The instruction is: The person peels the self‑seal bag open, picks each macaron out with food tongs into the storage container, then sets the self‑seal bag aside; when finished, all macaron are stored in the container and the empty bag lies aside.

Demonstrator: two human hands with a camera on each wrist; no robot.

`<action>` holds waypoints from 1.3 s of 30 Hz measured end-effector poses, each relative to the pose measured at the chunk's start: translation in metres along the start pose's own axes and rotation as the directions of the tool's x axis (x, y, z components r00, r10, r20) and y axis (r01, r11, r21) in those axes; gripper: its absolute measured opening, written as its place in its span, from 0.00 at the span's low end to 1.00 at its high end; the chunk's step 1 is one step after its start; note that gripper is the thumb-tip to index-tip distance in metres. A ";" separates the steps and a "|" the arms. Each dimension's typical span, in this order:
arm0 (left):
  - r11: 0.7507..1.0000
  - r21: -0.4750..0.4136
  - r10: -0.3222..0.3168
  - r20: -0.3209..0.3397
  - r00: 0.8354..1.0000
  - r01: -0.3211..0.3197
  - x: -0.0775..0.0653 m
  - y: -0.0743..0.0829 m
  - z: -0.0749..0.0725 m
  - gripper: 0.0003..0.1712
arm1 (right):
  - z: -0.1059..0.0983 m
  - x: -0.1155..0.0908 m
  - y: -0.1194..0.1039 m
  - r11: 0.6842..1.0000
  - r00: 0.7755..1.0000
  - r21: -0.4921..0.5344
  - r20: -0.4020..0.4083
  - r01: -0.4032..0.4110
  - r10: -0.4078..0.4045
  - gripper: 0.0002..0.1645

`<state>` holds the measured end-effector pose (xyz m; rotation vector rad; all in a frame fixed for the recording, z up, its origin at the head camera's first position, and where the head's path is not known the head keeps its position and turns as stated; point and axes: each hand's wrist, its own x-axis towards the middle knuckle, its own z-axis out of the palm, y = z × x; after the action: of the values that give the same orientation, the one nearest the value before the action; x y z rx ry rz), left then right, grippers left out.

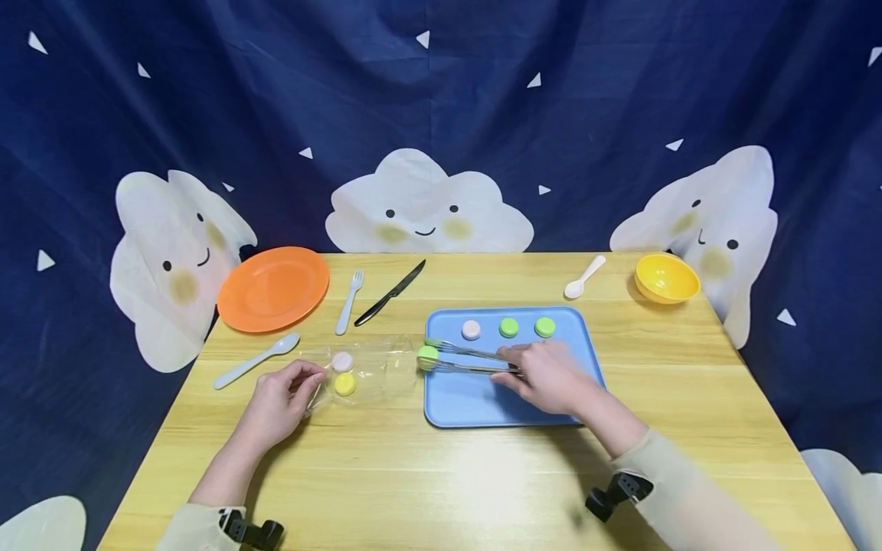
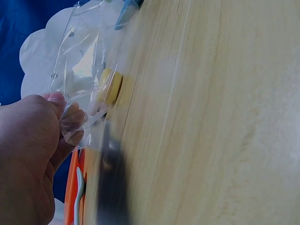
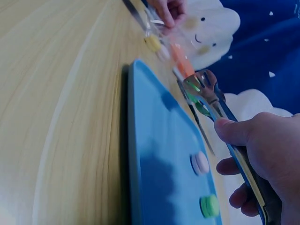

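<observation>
My left hand pinches the near-left end of a clear plastic bag. Inside the bag lie a pale pink macaron and a yellow macaron; the yellow one also shows in the left wrist view. My right hand grips metal tongs above the blue tray. Between the tong tips is a green macaron, over the tray's left edge and close to the bag's right end. Behind the tongs, a pale pink macaron and two green macarons sit on the tray.
An orange plate stands at the back left, with a pale blue spoon before it. A pale blue fork and a black knife lie behind the bag. Back right are a white spoon and a yellow bowl.
</observation>
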<state>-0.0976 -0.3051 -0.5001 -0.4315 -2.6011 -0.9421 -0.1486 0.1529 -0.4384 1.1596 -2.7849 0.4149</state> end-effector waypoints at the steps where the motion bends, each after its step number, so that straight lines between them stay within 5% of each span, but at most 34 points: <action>1: 1.000 0.000 0.001 -0.001 1.000 -0.001 0.000 0.000 0.000 0.06 | -0.001 -0.004 0.002 1.000 1.000 -0.007 -0.002 -0.010 0.010 0.20; 20: 1.000 -0.012 0.005 0.006 1.000 -0.005 0.004 0.002 -0.003 0.04 | -0.002 -0.054 0.030 0.991 0.992 -0.042 0.015 -0.125 0.125 0.21; 31: 1.000 -0.008 -0.004 0.023 1.000 0.004 0.004 0.004 -0.004 0.04 | 0.000 -0.056 0.032 0.989 0.989 -0.008 0.021 -0.144 0.145 0.19; 39: 1.000 -0.004 -0.017 0.025 1.000 0.017 0.004 0.004 -0.004 0.04 | -0.006 -0.031 0.013 0.994 0.994 0.021 0.024 -0.110 0.110 0.22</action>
<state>-0.0988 -0.3047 -0.4932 -0.4260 -2.6296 -0.9535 -0.1357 0.1848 -0.4418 1.0247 -2.8807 0.4458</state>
